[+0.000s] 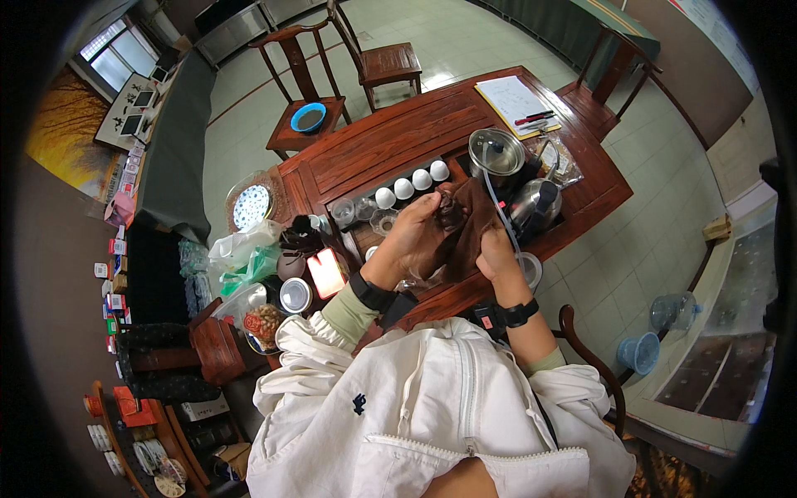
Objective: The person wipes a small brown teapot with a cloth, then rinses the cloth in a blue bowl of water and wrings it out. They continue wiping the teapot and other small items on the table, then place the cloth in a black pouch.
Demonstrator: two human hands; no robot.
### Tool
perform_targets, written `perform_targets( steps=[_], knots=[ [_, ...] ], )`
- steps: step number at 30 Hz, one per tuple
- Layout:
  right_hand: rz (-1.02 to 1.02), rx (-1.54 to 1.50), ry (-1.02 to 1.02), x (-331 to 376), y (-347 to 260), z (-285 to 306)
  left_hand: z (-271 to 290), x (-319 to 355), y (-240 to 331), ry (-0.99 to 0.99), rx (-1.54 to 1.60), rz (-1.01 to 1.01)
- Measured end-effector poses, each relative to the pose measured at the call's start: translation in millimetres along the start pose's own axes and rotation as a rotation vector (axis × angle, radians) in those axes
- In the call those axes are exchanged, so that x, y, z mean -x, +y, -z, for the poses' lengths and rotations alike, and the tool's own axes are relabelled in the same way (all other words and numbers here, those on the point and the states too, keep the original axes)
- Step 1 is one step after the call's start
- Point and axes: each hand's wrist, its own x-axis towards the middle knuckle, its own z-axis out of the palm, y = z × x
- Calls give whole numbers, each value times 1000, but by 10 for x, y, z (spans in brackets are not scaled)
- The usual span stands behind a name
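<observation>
My left hand is closed around a small dark, glossy, knobbly object, held up over the near side of the wooden tea table; its exact kind is hard to make out. My right hand grips a brown cloth, which hangs between both hands and lies against the dark object. Just beyond them, several small white cups stand in a row on the tea tray. Clear glass cups sit at the row's left end.
To the right stand a lidded pot and a metal kettle, with a clear tube beside them. A clipboard with pens lies at the far right. At left are jars, a lit phone and plastic bags.
</observation>
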Motion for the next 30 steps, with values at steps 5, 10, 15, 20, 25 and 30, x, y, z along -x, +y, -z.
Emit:
perform_targets(
  steps=[5,10,15,20,25,30],
  knots=[
    [212,708,-74,5,69,-116,23,-8,-25,-14,-9,-6],
    [515,852,-101,-33,132,-184,39,-24,-95,16,-60,-6],
    [423,919,-95,-21,126,-111,104,-50,-83,35,-129,4],
    [550,900,-46,-54,78,-52,102,-54,-46,10,-134,-9],
    [264,326,58,-28,67,-38,47,-40,10,-42,-23,3],
    [241,350,-10,11,92,-97,27,-62,8,-19,9,-4]
  ],
)
